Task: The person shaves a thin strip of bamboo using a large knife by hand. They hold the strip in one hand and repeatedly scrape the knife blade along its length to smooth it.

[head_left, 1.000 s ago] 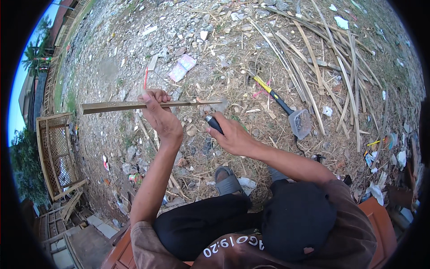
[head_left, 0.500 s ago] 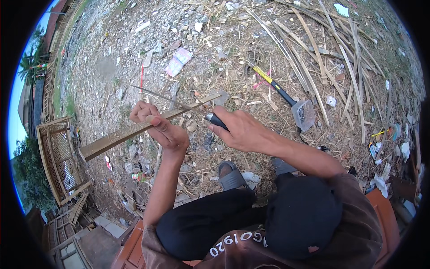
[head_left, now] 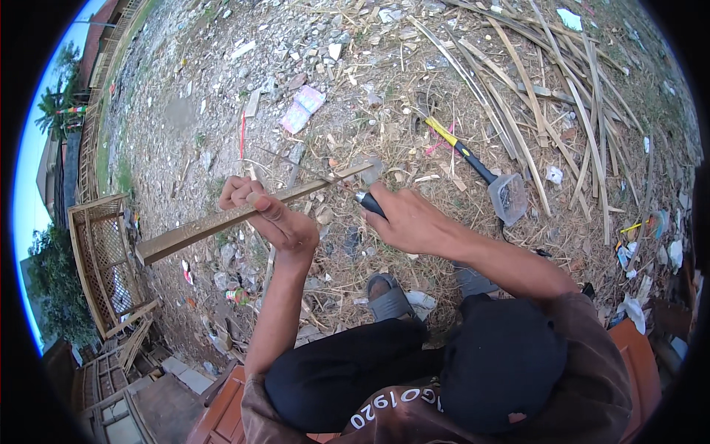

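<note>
My left hand [head_left: 275, 220] is closed around a long wooden strip [head_left: 185, 236], which slants from the lower left up to the right. In my right hand [head_left: 410, 220] is a knife, gripped by its black handle [head_left: 371, 204]. The thin blade [head_left: 296, 166] crosses the strip between my two hands and points away to the upper left. It looks slightly blurred, and I cannot tell whether its edge touches the wood.
A yellow-and-black handled tool [head_left: 466, 152] lies ahead, a clear plastic container [head_left: 507, 198] at its near end. Long wooden slats [head_left: 521, 89] are heaped at the far right. A lattice frame [head_left: 103, 263] stands at the left. Stones, shavings and litter cover the ground around my sandals [head_left: 390, 302].
My right hand has drawn the knife a little to the right, so the blade's tip is closer to the strip. My left hand keeps its hold. The whole view has shifted slightly.
</note>
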Demonstrator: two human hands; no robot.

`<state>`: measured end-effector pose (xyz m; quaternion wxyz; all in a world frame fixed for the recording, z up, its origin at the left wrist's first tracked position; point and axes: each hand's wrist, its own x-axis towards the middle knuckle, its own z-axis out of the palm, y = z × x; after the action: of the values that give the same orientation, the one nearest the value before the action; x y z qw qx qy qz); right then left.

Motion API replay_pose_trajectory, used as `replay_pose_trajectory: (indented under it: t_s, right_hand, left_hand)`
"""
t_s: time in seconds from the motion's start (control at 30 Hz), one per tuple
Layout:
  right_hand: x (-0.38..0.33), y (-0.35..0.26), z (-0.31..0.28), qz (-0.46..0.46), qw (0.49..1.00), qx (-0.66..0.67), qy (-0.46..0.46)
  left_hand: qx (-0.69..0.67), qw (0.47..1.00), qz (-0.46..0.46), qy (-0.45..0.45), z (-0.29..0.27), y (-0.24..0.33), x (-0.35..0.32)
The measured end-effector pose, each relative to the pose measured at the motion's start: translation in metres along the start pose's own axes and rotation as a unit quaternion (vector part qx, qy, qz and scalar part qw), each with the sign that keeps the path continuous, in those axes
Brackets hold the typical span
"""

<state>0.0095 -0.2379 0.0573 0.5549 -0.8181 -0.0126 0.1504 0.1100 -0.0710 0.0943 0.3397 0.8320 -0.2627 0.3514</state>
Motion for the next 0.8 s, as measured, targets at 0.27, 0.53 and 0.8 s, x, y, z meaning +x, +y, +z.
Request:
replay_pose_trajectory:
  t_s: [0.27, 0.53, 0.8]
  right_hand:
    - [-0.002, 0.003, 0.019, 0.005, 1.0, -0.007, -0.005]
    - [0.009, 0.029, 0.008, -0.079, 0.996, -0.006, 0.043]
    - [0.022, 0.02, 0.006, -0.063, 0.997, -0.007, 0.038]
  left_hand:
    - [0.001, 1.0, 0.004, -0.002, -0.007, -0.005, -0.013]
    - [-0.058, 0.998, -0.003, 0.04, 0.006, -0.001, -0.007]
    - [-0.043, 0.998, -0.032, 0.021, -0.007, -0.017, -0.015]
